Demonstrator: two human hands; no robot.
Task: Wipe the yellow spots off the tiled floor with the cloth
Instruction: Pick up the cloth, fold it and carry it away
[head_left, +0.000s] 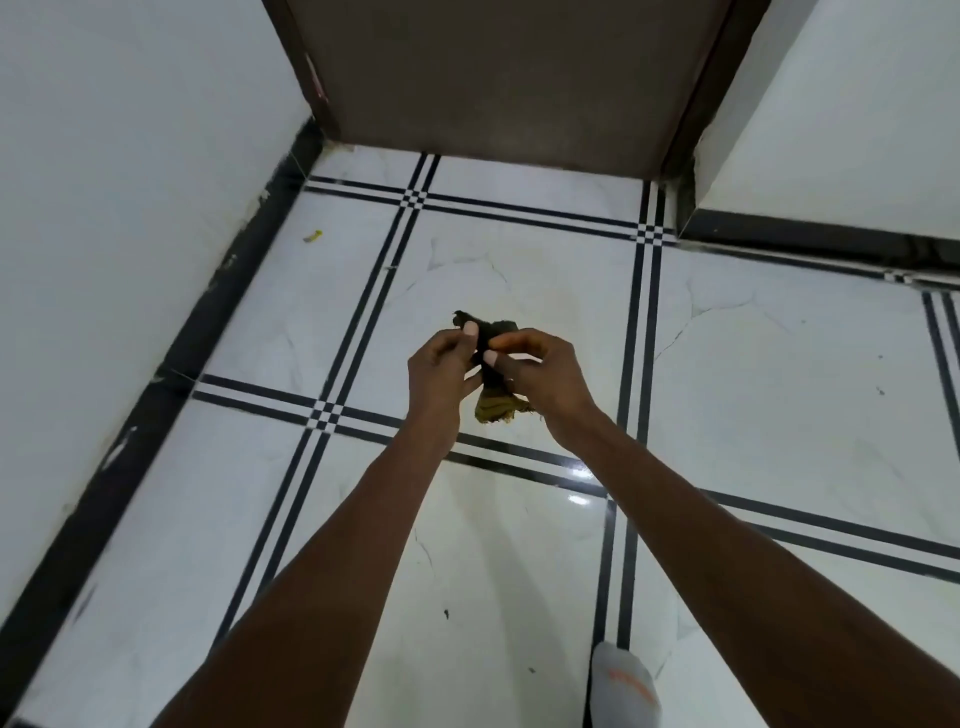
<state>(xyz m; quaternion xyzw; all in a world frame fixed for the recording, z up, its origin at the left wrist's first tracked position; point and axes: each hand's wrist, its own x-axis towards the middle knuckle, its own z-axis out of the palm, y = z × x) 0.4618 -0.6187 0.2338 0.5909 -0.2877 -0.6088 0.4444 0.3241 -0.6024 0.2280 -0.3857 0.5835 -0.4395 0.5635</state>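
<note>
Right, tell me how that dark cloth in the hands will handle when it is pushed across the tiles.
The cloth is probably floppy: it bunches between the left hand and right hand, its yellowish end hanging limp. It looks light, pinched by fingertips alone. On the glossy floor it would likely slide easily and crumple unless pressed flat.

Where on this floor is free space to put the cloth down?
The tile ahead of the hands, bordered by black stripe lines and the brown door, is bare. So is the right tile. The left tile holds a yellow scrap. Near the foot it is tighter.
</note>
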